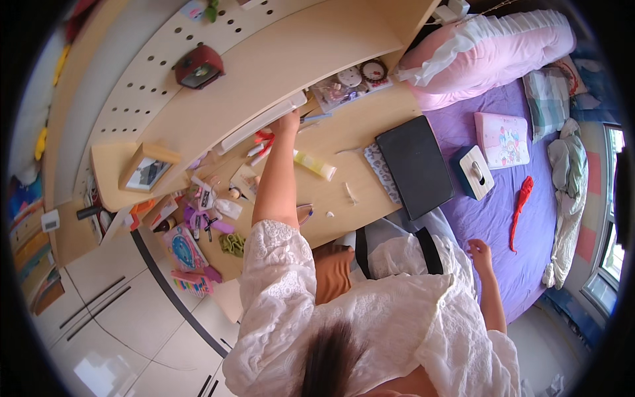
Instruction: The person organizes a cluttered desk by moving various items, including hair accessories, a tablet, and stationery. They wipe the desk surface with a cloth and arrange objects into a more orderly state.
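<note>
My left hand [286,122] reaches to the back of the wooden desk [367,191], against a long white box [263,121] under the shelf. Its fingers are mostly hidden, so its grip cannot be made out. A blue pen-like item [317,117] lies just right of it, and a red ribbon-like item [265,141] lies to its left. Below are a yellow-green tube [315,165] and a pair of glasses [305,213]. My right hand [480,251] hangs with loosely curled fingers above the purple bedsheet [496,213], holding nothing visible; a red cloth strip [521,211] lies beyond it.
A black laptop [415,166] lies at the desk's right edge. On the bed are a tissue box [473,172] and a pink printed case [502,140]. The wooden shelf [297,54] overhangs the desk's back. A wooden photo frame [149,168] and cluttered accessories stand left.
</note>
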`<state>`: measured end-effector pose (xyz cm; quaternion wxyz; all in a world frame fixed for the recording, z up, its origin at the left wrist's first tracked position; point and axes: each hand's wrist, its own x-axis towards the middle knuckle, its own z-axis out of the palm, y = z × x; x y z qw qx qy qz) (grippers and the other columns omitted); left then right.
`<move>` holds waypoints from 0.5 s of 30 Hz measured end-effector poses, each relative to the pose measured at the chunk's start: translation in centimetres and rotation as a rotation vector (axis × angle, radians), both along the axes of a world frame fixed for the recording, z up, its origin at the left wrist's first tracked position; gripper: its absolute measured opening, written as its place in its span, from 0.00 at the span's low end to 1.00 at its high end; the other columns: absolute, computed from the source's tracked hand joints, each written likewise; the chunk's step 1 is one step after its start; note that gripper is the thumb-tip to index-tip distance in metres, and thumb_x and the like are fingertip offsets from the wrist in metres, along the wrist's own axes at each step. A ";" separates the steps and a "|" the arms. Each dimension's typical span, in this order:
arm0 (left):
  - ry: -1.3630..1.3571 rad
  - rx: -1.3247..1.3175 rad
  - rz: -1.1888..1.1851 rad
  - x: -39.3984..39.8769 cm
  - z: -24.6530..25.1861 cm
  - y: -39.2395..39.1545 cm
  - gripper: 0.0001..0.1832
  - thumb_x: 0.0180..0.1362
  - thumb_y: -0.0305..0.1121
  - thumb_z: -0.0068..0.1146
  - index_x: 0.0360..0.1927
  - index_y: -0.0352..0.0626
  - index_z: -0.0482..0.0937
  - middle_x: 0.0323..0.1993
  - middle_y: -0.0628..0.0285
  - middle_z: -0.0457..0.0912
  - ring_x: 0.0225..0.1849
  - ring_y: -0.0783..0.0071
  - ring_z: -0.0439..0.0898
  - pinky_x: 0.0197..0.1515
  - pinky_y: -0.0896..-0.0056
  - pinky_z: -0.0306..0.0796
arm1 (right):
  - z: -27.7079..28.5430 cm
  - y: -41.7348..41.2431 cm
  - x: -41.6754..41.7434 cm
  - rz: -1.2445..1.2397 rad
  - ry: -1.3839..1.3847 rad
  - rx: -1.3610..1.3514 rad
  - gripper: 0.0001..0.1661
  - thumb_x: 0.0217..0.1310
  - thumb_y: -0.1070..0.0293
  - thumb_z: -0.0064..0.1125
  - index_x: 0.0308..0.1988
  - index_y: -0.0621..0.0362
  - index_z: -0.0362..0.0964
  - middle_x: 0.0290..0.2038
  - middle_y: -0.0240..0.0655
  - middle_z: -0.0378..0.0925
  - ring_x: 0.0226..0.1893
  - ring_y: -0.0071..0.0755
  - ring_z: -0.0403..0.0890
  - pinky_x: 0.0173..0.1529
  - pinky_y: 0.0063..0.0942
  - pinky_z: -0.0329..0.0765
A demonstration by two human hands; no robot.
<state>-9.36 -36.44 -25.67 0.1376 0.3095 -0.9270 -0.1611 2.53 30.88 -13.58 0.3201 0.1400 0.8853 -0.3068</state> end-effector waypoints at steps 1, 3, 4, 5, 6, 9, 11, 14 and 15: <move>0.035 -0.081 0.004 -0.1 -1.2 -0.3 0.24 0.50 0.46 0.59 0.46 0.41 0.77 0.44 0.48 0.78 0.46 0.47 0.76 0.50 0.50 0.69 | 0.0 1.1 0.5 -0.008 -0.010 0.021 0.12 0.61 0.70 0.48 0.43 0.59 0.74 0.37 0.32 0.79 0.31 0.26 0.81 0.31 0.23 0.73; 0.019 -0.061 0.039 -0.6 -2.1 0.0 0.22 0.50 0.46 0.59 0.44 0.41 0.77 0.43 0.48 0.79 0.44 0.47 0.77 0.48 0.50 0.70 | -0.2 2.9 1.3 -0.035 -0.018 0.052 0.12 0.60 0.70 0.49 0.42 0.59 0.74 0.37 0.32 0.79 0.30 0.27 0.81 0.30 0.23 0.73; -0.032 0.035 0.071 -0.7 -0.9 0.6 0.22 0.50 0.45 0.58 0.43 0.41 0.78 0.42 0.48 0.79 0.44 0.47 0.77 0.47 0.50 0.70 | -0.3 3.6 1.7 -0.053 -0.014 0.059 0.12 0.60 0.70 0.49 0.42 0.59 0.74 0.37 0.33 0.79 0.30 0.27 0.81 0.30 0.24 0.73; -0.084 0.132 0.104 -0.7 0.0 1.3 0.21 0.50 0.45 0.58 0.42 0.40 0.78 0.42 0.48 0.79 0.44 0.48 0.77 0.47 0.51 0.71 | -0.6 4.4 2.0 -0.070 -0.010 0.066 0.12 0.60 0.70 0.49 0.42 0.59 0.74 0.36 0.33 0.79 0.30 0.27 0.81 0.29 0.24 0.73; -0.056 0.140 0.057 -0.3 0.2 1.2 0.23 0.49 0.45 0.60 0.44 0.40 0.76 0.44 0.47 0.78 0.46 0.47 0.76 0.47 0.51 0.70 | -0.9 4.7 1.9 -0.071 -0.025 0.064 0.12 0.60 0.70 0.49 0.42 0.59 0.75 0.36 0.33 0.79 0.30 0.27 0.81 0.29 0.24 0.73; -0.019 0.104 -0.037 1.5 0.7 1.5 0.31 0.46 0.47 0.63 0.49 0.37 0.71 0.45 0.45 0.77 0.47 0.46 0.75 0.47 0.51 0.70 | -2.2 5.2 1.1 -0.054 -0.042 0.059 0.12 0.60 0.70 0.49 0.42 0.59 0.75 0.36 0.32 0.79 0.30 0.27 0.81 0.29 0.23 0.73; 0.047 0.202 -0.034 2.5 0.1 1.8 0.35 0.44 0.46 0.65 0.51 0.35 0.67 0.44 0.46 0.77 0.47 0.47 0.76 0.47 0.52 0.70 | -2.8 4.7 -0.3 -0.018 -0.015 0.068 0.12 0.60 0.70 0.49 0.43 0.59 0.75 0.35 0.32 0.79 0.29 0.26 0.81 0.29 0.23 0.73; 0.282 0.428 -0.129 4.1 -0.3 2.4 0.36 0.44 0.43 0.67 0.52 0.34 0.64 0.42 0.51 0.78 0.43 0.55 0.78 0.44 0.57 0.72 | -2.0 1.5 -3.0 0.023 0.022 -0.015 0.11 0.61 0.69 0.50 0.42 0.59 0.74 0.36 0.31 0.79 0.30 0.25 0.80 0.31 0.22 0.73; 0.285 0.755 -0.151 4.1 1.7 3.7 0.33 0.46 0.40 0.67 0.52 0.36 0.64 0.40 0.55 0.78 0.39 0.64 0.78 0.41 0.64 0.73 | -1.6 0.7 -3.6 0.019 0.038 -0.036 0.11 0.61 0.69 0.50 0.43 0.59 0.74 0.36 0.31 0.79 0.31 0.24 0.80 0.31 0.22 0.73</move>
